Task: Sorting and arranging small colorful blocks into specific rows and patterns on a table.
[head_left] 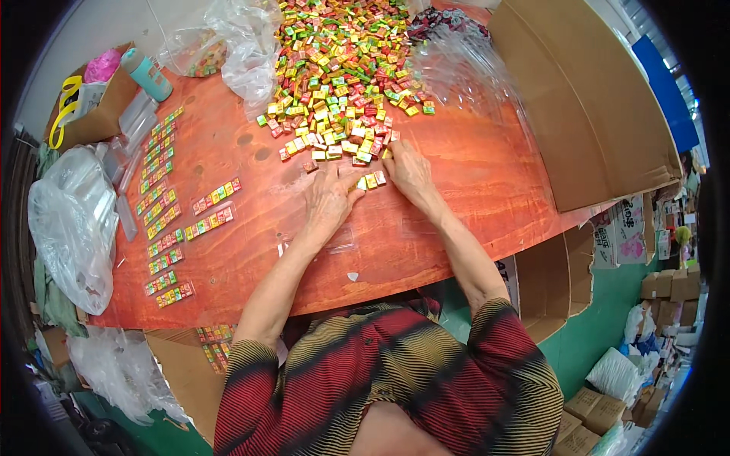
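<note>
A short row of small yellow, green and white boxes [371, 181] lies on the table between my hands. My left hand [327, 199] rests at its left side, fingers apart, the thumb close to the row's end. My right hand [411, 173] reaches to the near edge of a large pile of small colourful boxes [342, 68], its bent fingertips closed at a small yellow box [386, 153]. Loose boxes lie just beyond both hands. A clear plastic tray [341, 242] is partly hidden by my left forearm.
Filled clear trays [215, 220] stand in rows at the left, near empty clear cases [137, 118], a plastic bag [74, 228] and a blue bottle [148, 74]. A large cardboard box [585, 99] borders the right side. Another open carton [540, 292] stands below the table edge.
</note>
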The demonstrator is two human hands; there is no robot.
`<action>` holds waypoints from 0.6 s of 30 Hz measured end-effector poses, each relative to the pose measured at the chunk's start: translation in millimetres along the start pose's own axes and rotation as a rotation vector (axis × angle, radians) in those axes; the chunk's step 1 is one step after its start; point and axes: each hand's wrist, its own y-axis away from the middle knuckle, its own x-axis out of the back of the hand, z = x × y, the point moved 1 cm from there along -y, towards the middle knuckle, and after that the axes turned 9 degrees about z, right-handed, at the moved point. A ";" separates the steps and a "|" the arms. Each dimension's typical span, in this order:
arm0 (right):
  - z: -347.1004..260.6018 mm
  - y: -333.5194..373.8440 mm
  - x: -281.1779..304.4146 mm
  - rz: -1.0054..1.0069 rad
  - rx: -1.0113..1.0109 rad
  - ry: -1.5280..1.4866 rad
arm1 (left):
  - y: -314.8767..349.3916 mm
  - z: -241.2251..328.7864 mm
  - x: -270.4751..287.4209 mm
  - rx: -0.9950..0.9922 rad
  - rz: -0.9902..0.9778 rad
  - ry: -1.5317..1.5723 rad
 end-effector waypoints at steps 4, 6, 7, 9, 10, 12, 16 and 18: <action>-0.5 7.6 19.4 -0.168 0.078 -0.108 | 3.2 -7.0 -0.8 -0.008 0.018 0.048; 2.6 10.4 18.3 -0.207 0.128 -0.148 | 3.2 -6.6 -1.5 -0.007 0.013 0.059; 3.9 11.7 16.3 -0.246 0.181 -0.192 | 2.6 -7.0 -1.6 -0.003 0.015 0.056; 7.6 13.6 11.5 -0.269 0.177 -0.200 | 1.5 -5.8 -1.9 0.002 0.016 0.052; 1.0 12.4 13.3 -0.292 0.180 -0.211 | 1.8 -5.4 0.2 -0.017 0.030 0.060; -9.7 12.6 24.9 -0.306 0.171 -0.242 | 2.8 -7.3 2.3 -0.032 0.047 0.063; -17.5 14.5 16.4 -0.187 0.368 -0.362 | 2.4 -13.7 -2.5 -0.067 0.058 0.095; -24.5 17.1 17.4 -0.231 0.324 -0.292 | 3.3 -18.0 -6.1 -0.084 0.039 0.103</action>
